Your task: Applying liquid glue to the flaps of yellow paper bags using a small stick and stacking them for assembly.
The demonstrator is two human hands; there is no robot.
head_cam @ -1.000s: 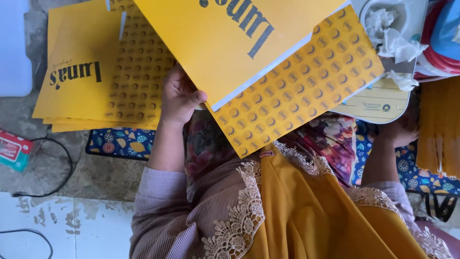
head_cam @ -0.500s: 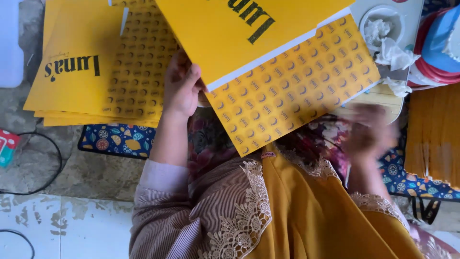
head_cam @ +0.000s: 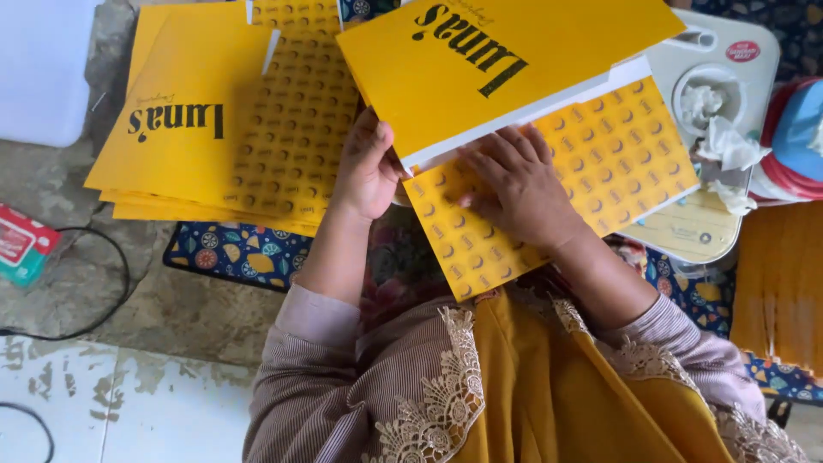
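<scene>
A flat yellow cardboard box blank (head_cam: 549, 111) with black lettering and a dotted patterned panel lies across my lap. My left hand (head_cam: 367, 167) grips its left edge, thumb on the plain yellow flap. My right hand (head_cam: 519, 184) lies flat, fingers spread, on the patterned panel just under the white edge of the folded flap. A stack of the same yellow blanks (head_cam: 219, 129) lies on the floor to the left of my left hand.
A patterned blue mat (head_cam: 236, 253) lies under the stack. A white appliance (head_cam: 716, 111) with crumpled tissue sits at the right, beside a red and blue container (head_cam: 797, 141). A black cable (head_cam: 94, 313) and a small red packet (head_cam: 21, 244) lie at the left.
My right hand came up from the lower right and now rests flat on the patterned panel. The box blank shifted slightly; my left hand kept its hold on the left edge.
</scene>
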